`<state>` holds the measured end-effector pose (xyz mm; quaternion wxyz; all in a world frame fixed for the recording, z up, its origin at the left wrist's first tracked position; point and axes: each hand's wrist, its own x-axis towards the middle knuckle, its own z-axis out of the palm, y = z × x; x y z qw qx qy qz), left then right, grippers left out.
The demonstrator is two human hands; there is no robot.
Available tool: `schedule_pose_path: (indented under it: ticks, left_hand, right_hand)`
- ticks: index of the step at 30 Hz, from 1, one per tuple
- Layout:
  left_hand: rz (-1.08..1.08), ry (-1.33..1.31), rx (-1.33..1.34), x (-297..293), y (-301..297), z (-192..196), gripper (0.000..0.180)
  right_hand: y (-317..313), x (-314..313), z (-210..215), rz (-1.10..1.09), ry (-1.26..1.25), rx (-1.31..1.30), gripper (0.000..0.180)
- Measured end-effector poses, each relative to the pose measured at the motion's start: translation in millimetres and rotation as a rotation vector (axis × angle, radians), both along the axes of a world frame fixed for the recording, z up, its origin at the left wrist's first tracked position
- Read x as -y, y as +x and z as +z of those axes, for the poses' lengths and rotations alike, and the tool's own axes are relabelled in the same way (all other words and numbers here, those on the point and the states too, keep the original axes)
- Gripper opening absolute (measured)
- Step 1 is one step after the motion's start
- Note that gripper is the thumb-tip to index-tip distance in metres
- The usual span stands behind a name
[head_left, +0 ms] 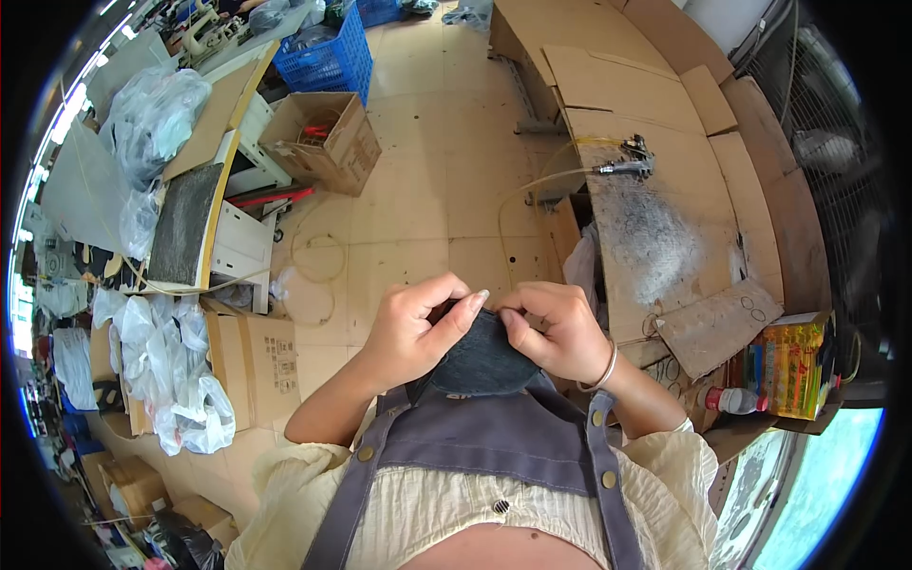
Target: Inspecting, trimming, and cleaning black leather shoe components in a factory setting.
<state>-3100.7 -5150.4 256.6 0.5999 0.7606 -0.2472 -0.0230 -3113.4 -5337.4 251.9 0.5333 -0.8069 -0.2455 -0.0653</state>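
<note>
In front of my chest I hold a dark, nearly black piece of cloth [486, 359] by its upper edge. My left hand [421, 318] pinches one upper corner between thumb and curled fingers. The other upper corner is pinched by my right hand [560, 328], a short gap away. Between the hands the cloth hangs down with a rounded lower edge, over the bib of my grey apron [475, 446]. Its exact kind cannot be made out, and my fingers hide part of its top.
To the right, a spray gun [627, 163] with a hose lies on a cardboard-covered table [608, 90]. A bottle [730, 399] lies near its close end. On the left are a workbench [185, 223], cardboard box [356, 142], blue crate [342, 62] and plastic bags [166, 351]. A thin hose [328, 285] coils on the floor.
</note>
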Motion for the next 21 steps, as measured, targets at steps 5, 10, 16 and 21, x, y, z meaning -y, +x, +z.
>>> schedule_pose_path:
  ticks: [5,10,16,21]
  left_hand:
    - [0.001,0.044,0.065,5,-2,2,0.016]
    - [0.045,0.011,0.143,6,-6,-3,0.016]
    - [0.242,-0.052,0.081,-23,7,13,0.016]
    - [0.176,-0.051,0.119,-12,8,3,0.016]
  right_hand:
    - [2,-2,6,0.078,0.035,-0.075,0.008]
    - [-3,-2,1,0.057,0.142,-0.202,0.005]
    - [-3,22,5,-0.019,0.176,-0.353,0.013]
    - [14,17,17,-0.081,-0.116,0.131,0.019]
